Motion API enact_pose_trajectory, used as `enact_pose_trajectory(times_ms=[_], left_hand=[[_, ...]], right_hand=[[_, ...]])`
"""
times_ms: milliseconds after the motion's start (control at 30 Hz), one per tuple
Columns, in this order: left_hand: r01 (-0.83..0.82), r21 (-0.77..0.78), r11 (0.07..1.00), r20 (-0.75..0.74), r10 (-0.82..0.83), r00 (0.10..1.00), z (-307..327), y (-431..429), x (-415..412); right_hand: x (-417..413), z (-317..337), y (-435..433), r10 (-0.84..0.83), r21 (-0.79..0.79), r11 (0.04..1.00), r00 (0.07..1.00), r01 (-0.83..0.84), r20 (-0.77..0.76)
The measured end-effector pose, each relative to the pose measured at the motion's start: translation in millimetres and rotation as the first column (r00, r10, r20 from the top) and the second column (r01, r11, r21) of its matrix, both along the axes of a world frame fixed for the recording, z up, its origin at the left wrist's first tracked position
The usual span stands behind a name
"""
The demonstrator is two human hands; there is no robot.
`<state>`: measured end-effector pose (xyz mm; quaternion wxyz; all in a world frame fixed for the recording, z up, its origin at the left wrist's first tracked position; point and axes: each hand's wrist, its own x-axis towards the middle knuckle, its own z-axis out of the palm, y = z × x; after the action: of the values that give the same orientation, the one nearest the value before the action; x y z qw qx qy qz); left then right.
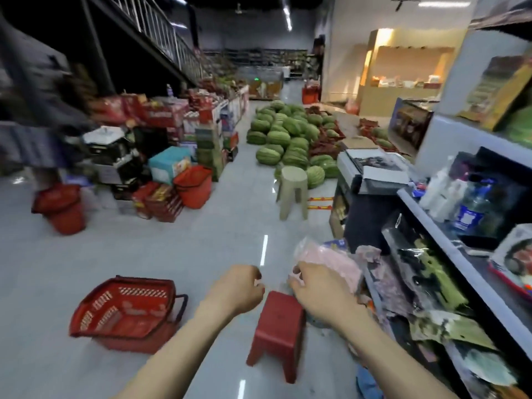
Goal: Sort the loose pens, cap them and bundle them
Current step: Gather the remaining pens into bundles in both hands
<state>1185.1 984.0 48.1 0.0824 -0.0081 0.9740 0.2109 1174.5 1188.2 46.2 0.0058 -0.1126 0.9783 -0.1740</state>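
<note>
Sorting step, just beginning — pens themselves not discernible, possibly in the pink packet [331, 259]. Right hand [319, 289] is pinching its edge; left hand [239, 289] is hovering curled, contents unclear. Next — opening it two-handed.

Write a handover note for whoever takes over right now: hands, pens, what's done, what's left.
Left hand: fingers curled, by the red stool; too blurred to tell if it holds anything.
Right hand: pinches the edge of a pink bag next to the shelf.
Pens: none visible; the bag's contents can't be made out.
Done: nothing visibly sorted, capped or bundled.
Left: all of it.
</note>
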Motion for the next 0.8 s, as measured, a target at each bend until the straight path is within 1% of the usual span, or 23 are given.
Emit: enact_pose_trajectory(times_ms=[100,233,367,433,533,600,800], left_hand=[[-0.06,-0.024,0.998,0.032,0.061,0.998,4,-27,-40],[-0.123,-0.051,0.991,0.035,0.125,0.992,8,-60,-93],[-0.162,-0.002,0.987,0.025,0.162,0.986,0,-93,-149],[-0.152,0.013,0.988,0.053,0.151,0.987,-8,-112,-179],[-0.1,-0.073,0.992,0.124,0.108,0.986,-24,-146,-236],[-0.063,-0.104,0.993,0.135,0.076,0.988,-32,-170,-280],[0.057,-0.16,0.986,0.159,-0.031,0.987,-28,-231,-420]], right_hand=[[-51,0,-27,0.061,-0.003,0.998,0.998,-0.061,0.009],[-117,3,-60,0.136,0.053,0.989,0.99,-0.137,0.027],[-182,-4,-96,0.182,0.106,0.976,0.979,-0.191,0.089],[-218,-9,-114,0.199,0.128,0.968,0.972,-0.215,0.123],[-277,-21,-146,0.185,0.181,0.96,0.968,-0.215,0.169],[-317,-27,-169,0.158,0.209,0.959,0.971,-0.194,0.178],[-430,-28,-231,-0.005,0.25,0.967,0.971,-0.057,0.24]])
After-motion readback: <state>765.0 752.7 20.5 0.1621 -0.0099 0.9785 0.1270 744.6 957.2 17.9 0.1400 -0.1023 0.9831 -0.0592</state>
